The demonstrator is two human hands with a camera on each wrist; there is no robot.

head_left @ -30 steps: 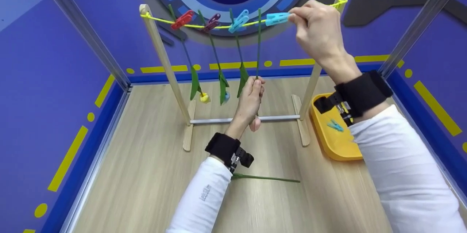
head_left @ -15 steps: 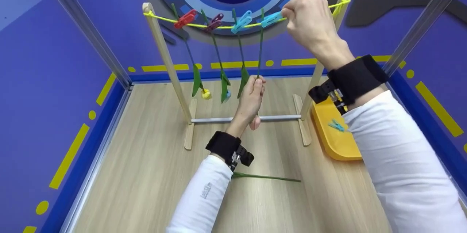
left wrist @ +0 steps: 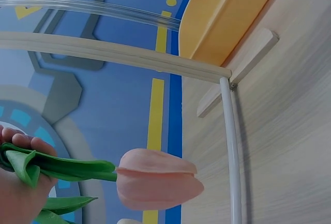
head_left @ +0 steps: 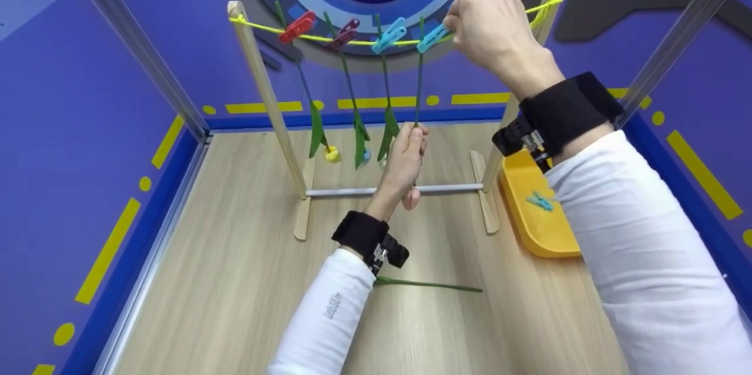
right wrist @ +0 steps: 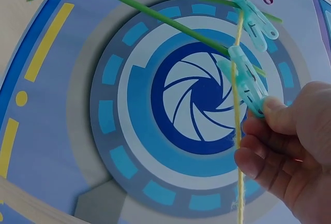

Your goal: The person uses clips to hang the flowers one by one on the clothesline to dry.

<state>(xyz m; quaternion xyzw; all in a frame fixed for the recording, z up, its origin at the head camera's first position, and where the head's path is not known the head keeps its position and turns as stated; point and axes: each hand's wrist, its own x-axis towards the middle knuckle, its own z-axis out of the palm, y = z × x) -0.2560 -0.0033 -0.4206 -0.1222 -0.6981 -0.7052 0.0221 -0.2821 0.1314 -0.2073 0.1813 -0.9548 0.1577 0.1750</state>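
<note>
My left hand (head_left: 405, 154) grips the leafy part of an artificial tulip whose pink bloom (left wrist: 158, 179) points down and whose green stem (head_left: 419, 81) rises to the yellow line (head_left: 364, 43). With thumb and fingers, my right hand (head_left: 490, 28) pinches the handle end of a light blue clothespin (right wrist: 248, 81). Its jaws sit over the line and the stem's upper end. To the left, three more tulips hang upside down, clipped by a red clothespin (head_left: 298, 26), a dark purple clothespin (head_left: 343, 34) and another light blue clothespin (head_left: 389, 36).
The line runs between two wooden posts (head_left: 258, 81) joined low down by a white bar (head_left: 335, 193). A yellow tray (head_left: 543, 240) with light blue clothespins (head_left: 539, 201) stands at right. Another green stem (head_left: 435, 285) lies on the table, partly behind the left forearm.
My right hand has moved left with the light blue clothespin, from beside the stem onto the stem and line, and tilted it. The left hand has stayed nearly still.
</note>
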